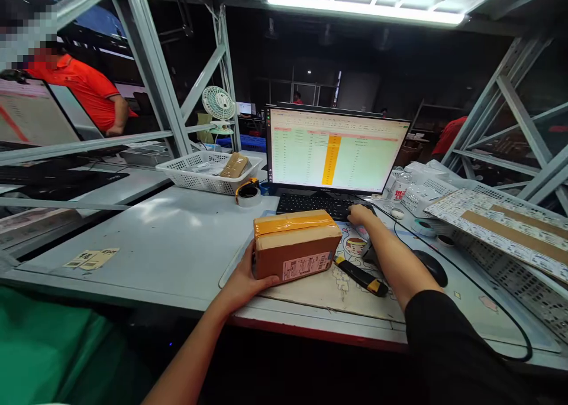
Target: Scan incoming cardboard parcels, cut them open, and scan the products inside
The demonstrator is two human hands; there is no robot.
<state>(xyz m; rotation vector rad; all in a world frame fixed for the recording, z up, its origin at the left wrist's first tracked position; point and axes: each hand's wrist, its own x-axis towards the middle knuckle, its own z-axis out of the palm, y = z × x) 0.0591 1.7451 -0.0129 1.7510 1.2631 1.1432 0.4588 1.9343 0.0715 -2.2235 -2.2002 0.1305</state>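
Observation:
A brown cardboard box (pixel 297 257) with yellow tape along its top and a white printed label on its front stands on the desk mat. My left hand (pixel 251 278) is closed on the box's left end, its thumb lying along the lower front. My right hand (pixel 358 214) rests at the right part of the black keyboard (pixel 310 204), fingers bent over the keys and partly hidden; I see nothing held in it. Between box and right forearm lies a black and yellow utility knife (pixel 361 276). Behind the keyboard a monitor (pixel 306 156) displays a spreadsheet with an orange column.
A white basket (pixel 208 180) holding packages stands back left, beside a tape dispenser (pixel 248 193). A black mouse (pixel 430 267) and its cable lie right of my forearm. Label sheets (pixel 501 227) top a basket at far right. A person in orange (pixel 89 91) is at the left.

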